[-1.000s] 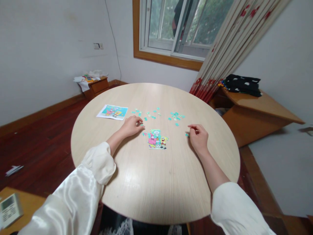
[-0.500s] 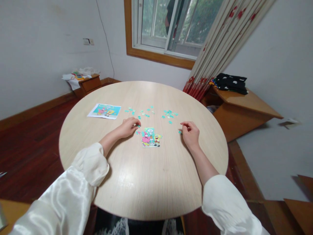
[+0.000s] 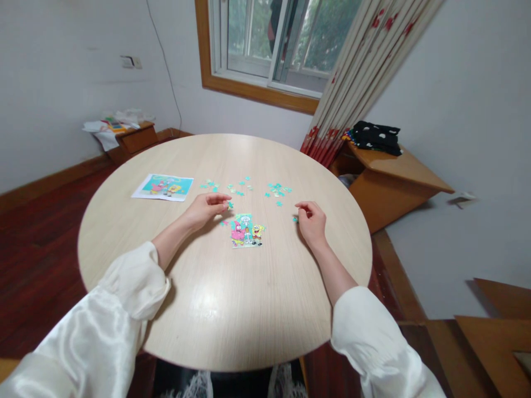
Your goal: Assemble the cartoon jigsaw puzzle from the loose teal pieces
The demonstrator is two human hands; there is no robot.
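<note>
Between the thumb and fingers of my left hand [image 3: 207, 208] is a small teal puzzle piece [image 3: 230, 205], raised slightly at the fingertips. The partly joined puzzle [image 3: 248, 231] lies flat between my hands and shows a pink starfish, a teal figure and a yellow sponge. A loose pink piece [image 3: 224, 223] rests by its upper left edge. To the right of the puzzle, my right hand [image 3: 312, 223] is curled closed, with a teal piece [image 3: 295, 219] at its fingertips; the thumb's contact is hidden.
Several loose teal pieces [image 3: 277, 189] are grouped beyond the puzzle, with more pieces [image 3: 209, 185] farther left. A printed reference picture [image 3: 164, 187] lies at the left of the round table [image 3: 215, 326]. Wooden cabinets [image 3: 398, 182] stand beyond the table's right edge.
My left fingers have straightened and lifted a little, so the teal piece shows more clearly. My right hand looks much the same. The whole view has shifted slightly.
</note>
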